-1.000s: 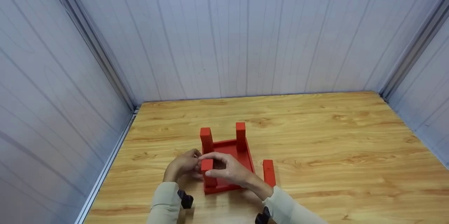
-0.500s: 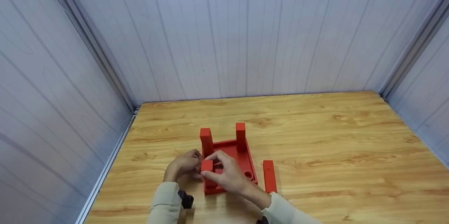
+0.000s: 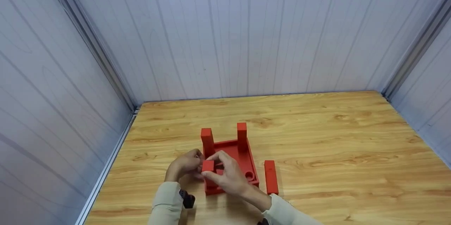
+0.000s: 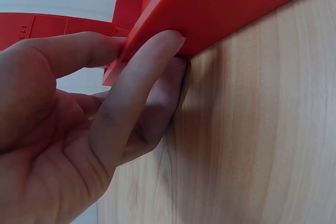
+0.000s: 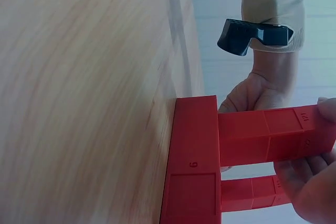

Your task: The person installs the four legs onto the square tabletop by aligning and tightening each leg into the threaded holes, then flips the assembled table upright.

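A shallow red base [image 3: 230,150] with a raised rim lies on the wooden table. At its near-left corner a square red post [image 3: 208,165] stands upright. My right hand [image 3: 231,177] grips this post near its top between thumb and fingers; the right wrist view shows the post [image 5: 257,134] meeting the base [image 5: 194,135], its joint hidden inside. On the left side, my left hand [image 3: 186,164] pinches the base's rim; in the left wrist view the thumb presses the outer wall [image 4: 226,11]. A round socket [image 3: 249,176] shows at the near-right corner.
Two more red posts rise from the far corners, one at left [image 3: 207,138] and one at right [image 3: 241,135]. A loose red post [image 3: 271,177] lies on the table [image 3: 334,154] right of the base. Pale panel walls [image 3: 246,34] enclose the table's back and sides.
My right hand has shifted its fingers closer round the near-left post, uncovering the round socket and more of the loose post. The left hand and base have stayed in place.
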